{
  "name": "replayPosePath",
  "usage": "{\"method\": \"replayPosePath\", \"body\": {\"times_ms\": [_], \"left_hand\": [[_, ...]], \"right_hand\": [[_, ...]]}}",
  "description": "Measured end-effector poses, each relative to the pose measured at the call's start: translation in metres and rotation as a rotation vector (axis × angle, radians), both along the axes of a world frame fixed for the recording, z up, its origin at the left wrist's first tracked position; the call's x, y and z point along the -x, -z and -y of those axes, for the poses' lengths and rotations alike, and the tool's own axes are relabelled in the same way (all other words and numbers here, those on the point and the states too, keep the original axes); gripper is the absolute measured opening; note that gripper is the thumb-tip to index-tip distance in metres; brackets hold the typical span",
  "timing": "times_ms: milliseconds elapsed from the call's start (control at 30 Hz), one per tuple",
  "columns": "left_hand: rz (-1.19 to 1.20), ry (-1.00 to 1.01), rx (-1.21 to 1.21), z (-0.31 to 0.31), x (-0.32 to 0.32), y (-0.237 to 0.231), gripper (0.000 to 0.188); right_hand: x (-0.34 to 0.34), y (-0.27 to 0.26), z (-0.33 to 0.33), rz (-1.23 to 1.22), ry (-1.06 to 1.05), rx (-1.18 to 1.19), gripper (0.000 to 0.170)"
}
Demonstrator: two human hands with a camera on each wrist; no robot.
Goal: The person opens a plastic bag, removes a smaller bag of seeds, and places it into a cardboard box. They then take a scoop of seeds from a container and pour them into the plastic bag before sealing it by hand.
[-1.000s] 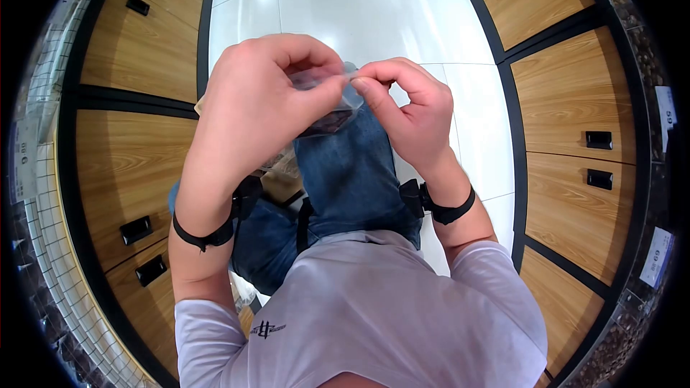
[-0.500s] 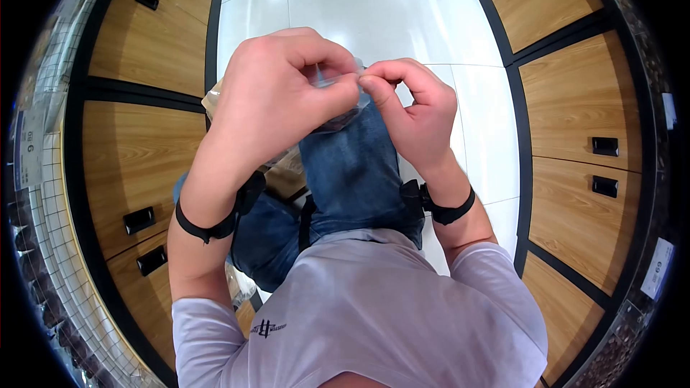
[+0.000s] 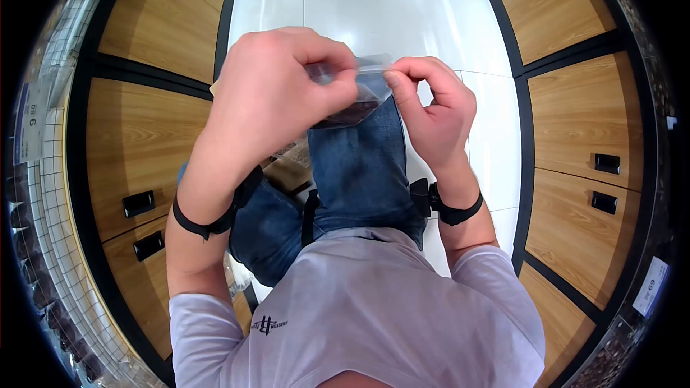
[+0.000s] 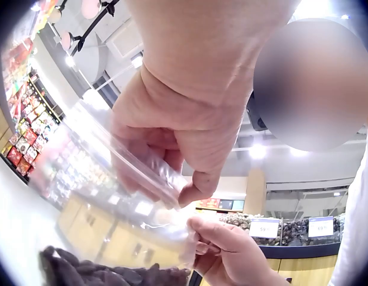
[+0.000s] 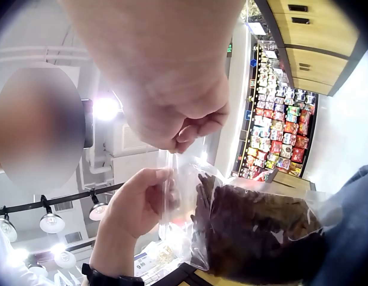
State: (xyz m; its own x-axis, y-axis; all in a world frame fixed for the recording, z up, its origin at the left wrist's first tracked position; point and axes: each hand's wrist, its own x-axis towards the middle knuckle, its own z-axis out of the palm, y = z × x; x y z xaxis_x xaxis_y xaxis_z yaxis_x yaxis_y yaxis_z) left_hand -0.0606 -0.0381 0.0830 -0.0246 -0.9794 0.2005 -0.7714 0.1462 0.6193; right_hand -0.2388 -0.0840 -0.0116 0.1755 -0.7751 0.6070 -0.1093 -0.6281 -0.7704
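Observation:
A clear zip-top bag [image 3: 374, 82] is held by its upper edge between both hands, above the person's knee. Dark brown dried pieces [image 5: 255, 232] fill its lower part. My left hand [image 3: 287, 82] pinches the top strip between thumb and curled fingers, its back hiding part of the bag. At the other end of that strip, my right hand [image 3: 437, 104] pinches the corner between thumb and index finger. From the left wrist, the bag's seal line runs slantwise under the left fingers [image 4: 139, 170], with the right thumb close by the left thumb.
Wooden cabinets [image 3: 151, 151] with black handles flank both sides, topped by goods bins with price tags [image 3: 650, 286]. Pale floor tiles [image 3: 345, 11] stretch ahead. The jeans-covered knee [image 3: 356, 165] is right under the bag. Colourful packets [image 5: 279, 128] stand on a shelf farther off.
The right hand has moved right along the bag's top, away from the left hand. More of the bag's upper strip shows between them. The left hand keeps its pinch.

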Motion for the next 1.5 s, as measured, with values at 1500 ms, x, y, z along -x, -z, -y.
{"method": "replayPosePath", "body": {"times_ms": [1500], "left_hand": [[-0.467,0.098,0.159,-0.030,-0.107,0.065,0.006]], "right_hand": [[-0.002,0.003,0.015,0.066,-0.229,-0.216,0.009]]}}
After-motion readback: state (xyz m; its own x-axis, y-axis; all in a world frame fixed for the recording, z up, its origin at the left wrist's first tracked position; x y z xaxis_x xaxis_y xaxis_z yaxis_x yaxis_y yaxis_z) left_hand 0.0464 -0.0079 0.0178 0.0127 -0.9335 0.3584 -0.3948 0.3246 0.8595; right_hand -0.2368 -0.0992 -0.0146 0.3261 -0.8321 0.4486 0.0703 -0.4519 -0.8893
